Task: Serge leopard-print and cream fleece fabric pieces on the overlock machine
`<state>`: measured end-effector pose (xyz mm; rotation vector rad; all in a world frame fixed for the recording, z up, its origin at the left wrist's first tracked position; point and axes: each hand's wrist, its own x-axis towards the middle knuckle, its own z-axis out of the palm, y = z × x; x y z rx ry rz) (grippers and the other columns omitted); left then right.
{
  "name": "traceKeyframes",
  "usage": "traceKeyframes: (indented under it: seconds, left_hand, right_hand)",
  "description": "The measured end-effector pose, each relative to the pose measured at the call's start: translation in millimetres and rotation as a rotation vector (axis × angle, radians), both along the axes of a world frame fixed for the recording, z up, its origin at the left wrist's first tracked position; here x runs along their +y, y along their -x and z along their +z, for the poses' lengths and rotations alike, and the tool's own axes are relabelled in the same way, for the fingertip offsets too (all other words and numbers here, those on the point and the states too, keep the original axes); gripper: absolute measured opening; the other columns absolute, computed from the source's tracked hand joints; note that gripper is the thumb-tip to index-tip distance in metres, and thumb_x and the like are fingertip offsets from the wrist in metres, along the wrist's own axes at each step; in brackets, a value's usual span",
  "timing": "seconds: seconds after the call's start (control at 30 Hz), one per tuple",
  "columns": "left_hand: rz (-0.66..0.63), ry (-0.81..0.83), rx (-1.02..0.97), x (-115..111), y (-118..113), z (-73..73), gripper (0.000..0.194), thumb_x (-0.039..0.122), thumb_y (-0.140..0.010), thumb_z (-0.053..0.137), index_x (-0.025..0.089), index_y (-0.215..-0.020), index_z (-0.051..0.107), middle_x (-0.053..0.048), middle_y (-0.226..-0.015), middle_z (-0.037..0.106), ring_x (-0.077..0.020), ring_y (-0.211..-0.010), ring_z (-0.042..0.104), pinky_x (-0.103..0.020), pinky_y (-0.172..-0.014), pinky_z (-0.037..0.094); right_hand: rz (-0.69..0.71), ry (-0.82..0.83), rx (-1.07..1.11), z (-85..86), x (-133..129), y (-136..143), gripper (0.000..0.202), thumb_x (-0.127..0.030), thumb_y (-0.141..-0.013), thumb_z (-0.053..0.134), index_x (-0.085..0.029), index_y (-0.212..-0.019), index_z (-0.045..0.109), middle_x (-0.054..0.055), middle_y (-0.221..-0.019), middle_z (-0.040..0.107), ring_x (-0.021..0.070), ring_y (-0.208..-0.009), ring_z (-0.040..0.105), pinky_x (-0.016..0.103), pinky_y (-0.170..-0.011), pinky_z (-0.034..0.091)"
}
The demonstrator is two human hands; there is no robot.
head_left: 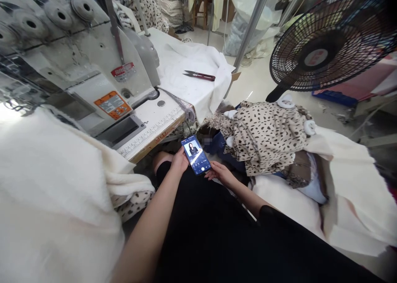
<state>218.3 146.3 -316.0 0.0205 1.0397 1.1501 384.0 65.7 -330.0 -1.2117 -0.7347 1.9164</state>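
Note:
A smartphone (196,158) with its screen lit is held low over my lap. The screen shows a picture and a row of controls on a dark blue background. My left hand (180,161) grips the phone's left edge, its fingers partly hidden behind it. At the lower right corner, my right hand (221,172) has its fingers curled against the phone's edge. Beyond the phone, thread snips (200,75) with dark handles lie on white cloth (182,60) on the machine table.
A sewing machine (77,68) stands at the left, with cream fleece (52,184) draped before it. On the right are a black fan (316,55), spotted fabric (263,130) with white rings, and pale cloth (350,179). A metal pole (251,31) rises behind the table.

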Motion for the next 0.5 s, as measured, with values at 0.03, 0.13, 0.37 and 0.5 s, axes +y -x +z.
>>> traceKeyframes:
  seconds: [0.03,0.13,0.37,0.5]
  left_hand:
    - [-0.004,0.007,0.002,0.6,0.0,-0.3,0.019,0.02,-0.087,0.041,0.011,-0.086,0.058,-0.004,-0.07,0.061,-0.0126,-0.064,0.058,-0.03,-0.076,0.047]
    - [-0.024,0.036,0.009,2.7,-0.1,-0.6,0.022,0.022,-0.088,0.039,0.009,-0.088,0.057,-0.004,-0.071,0.061,-0.0123,-0.065,0.058,-0.031,-0.075,0.047]
    - [-0.089,0.131,0.08,7.9,-3.9,0.0,0.025,0.027,-0.089,0.038,0.009,-0.092,0.055,-0.004,-0.082,0.06,-0.0117,-0.074,0.058,-0.03,-0.072,0.048]
    - [-0.175,0.2,0.149,10.8,-5.3,-5.4,0.029,0.035,-0.088,0.04,0.01,-0.095,0.055,-0.005,-0.085,0.059,-0.0132,-0.075,0.057,-0.033,-0.071,0.048]
  right_hand:
    - [-0.007,-0.001,0.012,0.5,0.6,0.7,0.032,-0.042,-0.075,0.056,-0.017,-0.095,0.051,0.004,-0.072,0.062,0.0164,-0.064,0.063,0.025,-0.055,0.048]
    - [-0.025,-0.005,0.034,2.3,1.9,2.6,0.035,-0.042,-0.075,0.056,-0.017,-0.099,0.05,0.005,-0.075,0.062,0.0165,-0.065,0.064,0.025,-0.055,0.049]
    - [-0.046,-0.044,-0.015,1.6,3.9,3.1,0.039,-0.046,-0.072,0.058,-0.014,-0.095,0.051,0.005,-0.07,0.064,0.0177,-0.063,0.064,0.027,-0.056,0.05]
    - [-0.018,-0.055,-0.101,1.9,7.7,-0.9,0.037,-0.045,-0.074,0.055,-0.015,-0.095,0.053,0.005,-0.068,0.064,0.019,-0.064,0.064,0.028,-0.056,0.05]
